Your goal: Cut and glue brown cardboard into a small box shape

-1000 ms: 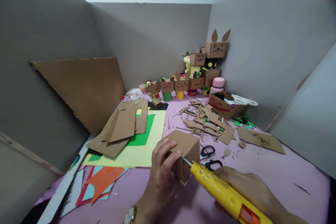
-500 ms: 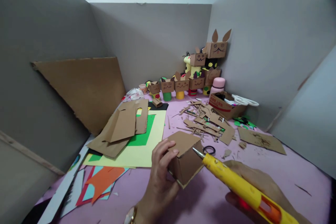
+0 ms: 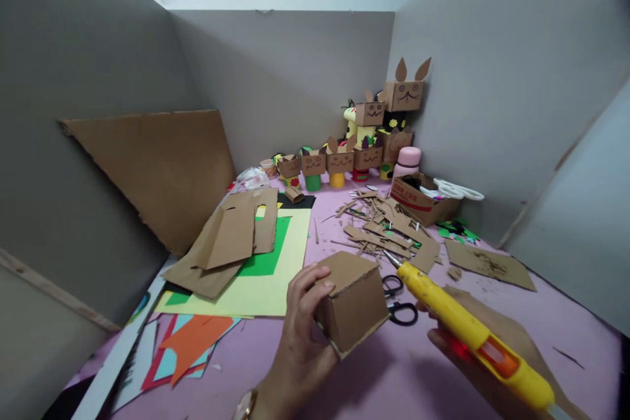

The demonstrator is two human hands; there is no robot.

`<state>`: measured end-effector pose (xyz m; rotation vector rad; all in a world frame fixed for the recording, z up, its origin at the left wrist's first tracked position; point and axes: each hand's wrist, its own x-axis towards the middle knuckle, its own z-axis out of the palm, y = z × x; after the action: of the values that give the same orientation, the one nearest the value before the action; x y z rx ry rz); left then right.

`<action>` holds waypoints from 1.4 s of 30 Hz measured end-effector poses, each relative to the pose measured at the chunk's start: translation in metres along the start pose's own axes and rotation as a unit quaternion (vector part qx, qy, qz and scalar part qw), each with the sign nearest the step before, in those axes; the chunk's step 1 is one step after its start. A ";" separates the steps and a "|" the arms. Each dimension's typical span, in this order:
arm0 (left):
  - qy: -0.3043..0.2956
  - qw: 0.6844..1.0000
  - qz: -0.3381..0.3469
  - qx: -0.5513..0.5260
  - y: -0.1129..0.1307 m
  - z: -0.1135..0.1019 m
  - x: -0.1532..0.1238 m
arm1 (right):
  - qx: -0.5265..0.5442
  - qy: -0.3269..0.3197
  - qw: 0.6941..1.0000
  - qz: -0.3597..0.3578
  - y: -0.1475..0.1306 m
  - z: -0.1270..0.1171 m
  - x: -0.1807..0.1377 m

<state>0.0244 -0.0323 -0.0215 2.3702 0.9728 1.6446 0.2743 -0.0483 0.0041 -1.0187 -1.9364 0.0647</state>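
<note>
My left hand (image 3: 304, 325) is wrapped around a small cardboard box (image 3: 358, 305), thumb below and fingers over its top edge. The box is tilted above the table, one corner pointing down. In my right hand (image 3: 485, 328) is a yellow hot glue pen (image 3: 453, 305), with a red glow near the fingers. Its metal tip points up and left, past the box's upper right corner and apart from it. Black-handled scissors (image 3: 402, 314) lie on the table behind the box, their blades hidden by it.
Cardboard scraps (image 3: 388, 226) are heaped mid-table. Cardboard sheets (image 3: 231, 233) lie on yellow paper (image 3: 275, 295) at left, near coloured paper pieces (image 3: 199, 344). Several box-headed animal figures (image 3: 339, 161) stand at the back. A supply box (image 3: 418, 200) and pink bottle (image 3: 408, 159) are at right.
The glue pen's tip has moved right, away from the box's edge. The box has turned slightly, its side now facing me more, and more of the scissors shows.
</note>
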 end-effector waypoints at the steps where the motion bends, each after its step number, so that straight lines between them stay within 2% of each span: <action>1: -0.002 1.000 0.000 -0.005 0.000 0.000 0.000 | -0.007 0.001 1.000 0.009 0.002 0.000 -0.002; 7: -0.001 1.000 -0.004 -0.020 0.000 0.002 0.000 | -0.086 0.017 0.993 0.077 0.018 -0.004 -0.009; 12: 0.008 1.000 -0.009 -0.029 -0.001 0.002 -0.001 | -0.176 0.040 0.974 0.134 0.060 -0.017 -0.013; 16: 0.003 0.999 -0.009 -0.038 -0.001 0.002 -0.002 | -0.273 -0.023 0.937 0.219 0.093 -0.032 -0.013; 18: 0.002 0.999 -0.011 -0.039 -0.001 0.002 -0.002 | -0.280 -0.064 0.928 0.236 0.100 -0.039 -0.013; 24: 0.003 0.998 -0.039 -0.046 -0.003 0.004 -0.003 | -0.364 -0.104 0.873 0.307 0.108 -0.055 -0.016; 27: 0.002 0.998 -0.044 -0.044 -0.004 0.003 -0.003 | -0.377 -0.125 0.861 0.316 0.124 -0.057 -0.020; 28: 0.001 0.998 -0.043 -0.043 -0.005 0.003 -0.003 | -0.355 -0.142 0.870 0.312 0.131 -0.056 -0.021; 34: 0.014 0.998 -0.039 -0.036 -0.009 0.001 -0.002 | -0.313 -0.141 0.883 0.320 0.164 -0.044 -0.024; 42: 0.032 0.997 -0.058 -0.032 -0.023 0.002 -0.003 | -0.261 -0.150 0.906 0.299 0.163 -0.056 -0.026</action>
<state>0.0156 -0.0153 -0.0338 2.1897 1.0322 1.6921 0.4241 0.0224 -0.0509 -2.0465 -1.8745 0.0495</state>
